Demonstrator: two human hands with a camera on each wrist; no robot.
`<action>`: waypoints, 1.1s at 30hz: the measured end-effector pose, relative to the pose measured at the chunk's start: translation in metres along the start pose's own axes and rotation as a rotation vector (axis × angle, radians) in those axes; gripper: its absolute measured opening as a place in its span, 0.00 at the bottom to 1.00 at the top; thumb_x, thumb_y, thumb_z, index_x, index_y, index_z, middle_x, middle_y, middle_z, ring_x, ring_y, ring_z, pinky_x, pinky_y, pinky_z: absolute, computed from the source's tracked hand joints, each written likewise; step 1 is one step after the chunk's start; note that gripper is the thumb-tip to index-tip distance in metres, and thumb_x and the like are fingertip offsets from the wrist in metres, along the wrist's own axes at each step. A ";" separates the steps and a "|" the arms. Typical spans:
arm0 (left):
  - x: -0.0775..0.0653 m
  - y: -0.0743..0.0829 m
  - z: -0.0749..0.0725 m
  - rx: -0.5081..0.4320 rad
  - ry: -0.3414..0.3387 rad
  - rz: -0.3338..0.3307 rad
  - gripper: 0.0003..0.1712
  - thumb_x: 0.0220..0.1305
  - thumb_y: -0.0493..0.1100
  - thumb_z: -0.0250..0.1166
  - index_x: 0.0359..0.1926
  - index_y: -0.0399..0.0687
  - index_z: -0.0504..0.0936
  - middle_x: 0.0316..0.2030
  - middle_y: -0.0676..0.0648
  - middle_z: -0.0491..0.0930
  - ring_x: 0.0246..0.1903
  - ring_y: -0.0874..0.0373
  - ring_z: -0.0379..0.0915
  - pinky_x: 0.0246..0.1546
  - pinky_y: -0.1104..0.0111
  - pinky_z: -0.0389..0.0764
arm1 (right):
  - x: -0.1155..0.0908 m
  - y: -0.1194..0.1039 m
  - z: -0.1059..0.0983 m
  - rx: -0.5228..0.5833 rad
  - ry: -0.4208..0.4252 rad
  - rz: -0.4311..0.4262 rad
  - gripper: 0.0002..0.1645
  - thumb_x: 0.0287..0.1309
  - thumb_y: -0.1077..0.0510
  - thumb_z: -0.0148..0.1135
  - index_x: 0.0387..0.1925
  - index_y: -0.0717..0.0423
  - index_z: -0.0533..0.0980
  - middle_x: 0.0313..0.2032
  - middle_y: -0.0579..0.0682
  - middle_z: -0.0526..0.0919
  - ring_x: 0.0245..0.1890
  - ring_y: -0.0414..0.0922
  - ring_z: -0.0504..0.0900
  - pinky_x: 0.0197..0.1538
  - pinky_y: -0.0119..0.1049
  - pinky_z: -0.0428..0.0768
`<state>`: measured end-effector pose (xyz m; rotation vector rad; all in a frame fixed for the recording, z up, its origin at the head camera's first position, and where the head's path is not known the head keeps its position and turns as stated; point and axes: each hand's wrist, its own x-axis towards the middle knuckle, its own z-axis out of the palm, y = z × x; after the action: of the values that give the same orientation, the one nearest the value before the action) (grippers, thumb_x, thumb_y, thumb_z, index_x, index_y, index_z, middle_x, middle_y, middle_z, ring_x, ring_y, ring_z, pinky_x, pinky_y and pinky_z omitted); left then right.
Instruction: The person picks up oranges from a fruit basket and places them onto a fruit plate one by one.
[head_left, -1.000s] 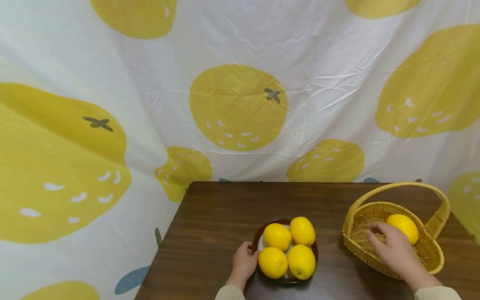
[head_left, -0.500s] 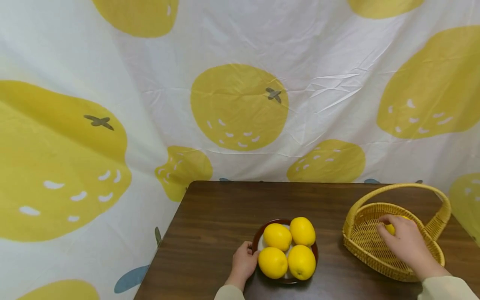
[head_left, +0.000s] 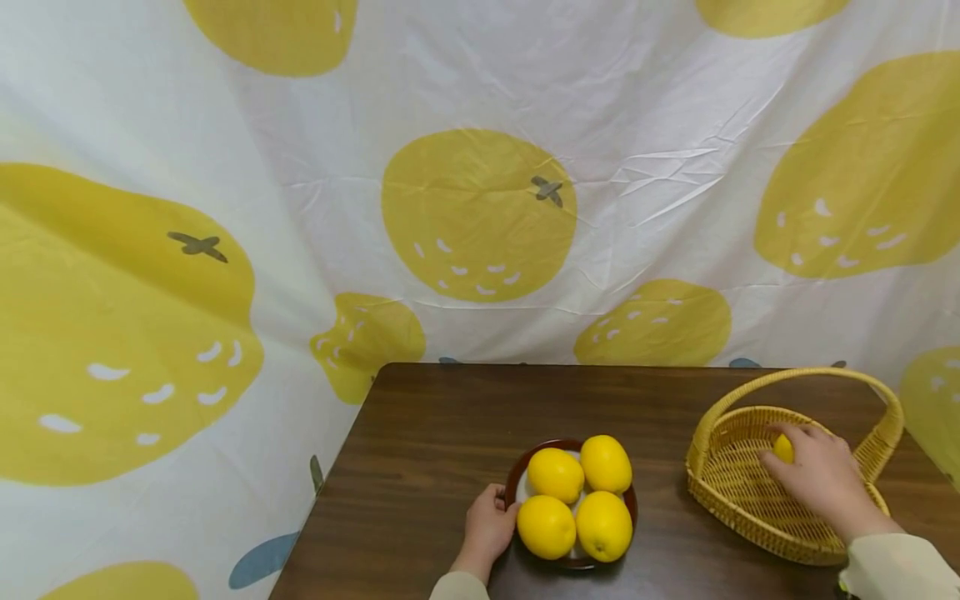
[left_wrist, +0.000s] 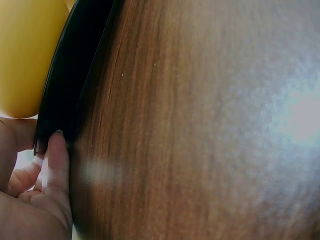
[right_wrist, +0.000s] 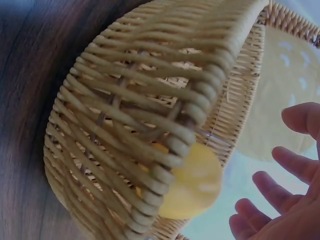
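Note:
A red-brown plate (head_left: 519,467) with a pale inside bears several yellow lemons (head_left: 546,527). My left hand (head_left: 487,527) pinches the plate's left edge; in the left wrist view the dark rim (left_wrist: 75,70) passes between thumb and fingers. To the right stands a wicker basket (head_left: 738,487) with a tall arched handle. Inside it one lemon (head_left: 783,448) shows only partly behind my right hand (head_left: 821,475). The right wrist view has the spread fingers (right_wrist: 272,192) beside that lemon, with a gap between them.
Both containers stand on a dark wooden table (head_left: 450,408), with the basket near its right side. Behind the table hangs a white cloth (head_left: 645,83) printed with large yellow fruit. The basket's handle (head_left: 795,372) arches over its far side.
My right hand has moved rightward within the basket and now covers most of the lemon there. My left hand and the plate have stayed in place.

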<state>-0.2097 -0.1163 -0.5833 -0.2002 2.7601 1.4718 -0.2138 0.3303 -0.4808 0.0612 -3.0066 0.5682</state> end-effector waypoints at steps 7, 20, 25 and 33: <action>0.001 0.000 0.001 0.003 -0.002 -0.008 0.15 0.65 0.42 0.68 0.49 0.39 0.80 0.32 0.47 0.79 0.32 0.57 0.75 0.35 0.61 0.78 | 0.004 0.013 0.001 0.005 -0.080 0.054 0.43 0.67 0.41 0.57 0.67 0.71 0.63 0.62 0.87 0.57 0.58 0.84 0.57 0.55 0.77 0.58; 0.000 -0.001 0.000 -0.002 0.009 0.005 0.16 0.65 0.42 0.68 0.49 0.39 0.80 0.31 0.47 0.79 0.32 0.57 0.76 0.34 0.62 0.79 | 0.012 0.027 0.009 0.005 -0.136 0.085 0.50 0.62 0.38 0.62 0.69 0.72 0.60 0.62 0.87 0.54 0.58 0.88 0.52 0.54 0.81 0.57; -0.001 0.000 0.001 0.000 0.009 -0.006 0.16 0.64 0.43 0.69 0.50 0.39 0.80 0.32 0.48 0.79 0.32 0.57 0.76 0.34 0.62 0.79 | 0.016 0.035 0.011 0.042 -0.165 0.099 0.52 0.63 0.37 0.61 0.69 0.73 0.58 0.63 0.90 0.47 0.57 0.91 0.50 0.52 0.83 0.56; -0.002 0.002 -0.001 -0.001 0.013 -0.001 0.15 0.65 0.42 0.68 0.49 0.39 0.80 0.31 0.48 0.78 0.32 0.57 0.76 0.33 0.62 0.78 | 0.018 0.040 0.012 0.051 -0.211 0.120 0.53 0.63 0.35 0.60 0.71 0.71 0.57 0.64 0.87 0.45 0.56 0.91 0.50 0.49 0.83 0.60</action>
<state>-0.2077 -0.1153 -0.5808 -0.2122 2.7690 1.4770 -0.2352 0.3631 -0.5048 -0.0603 -3.2175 0.6911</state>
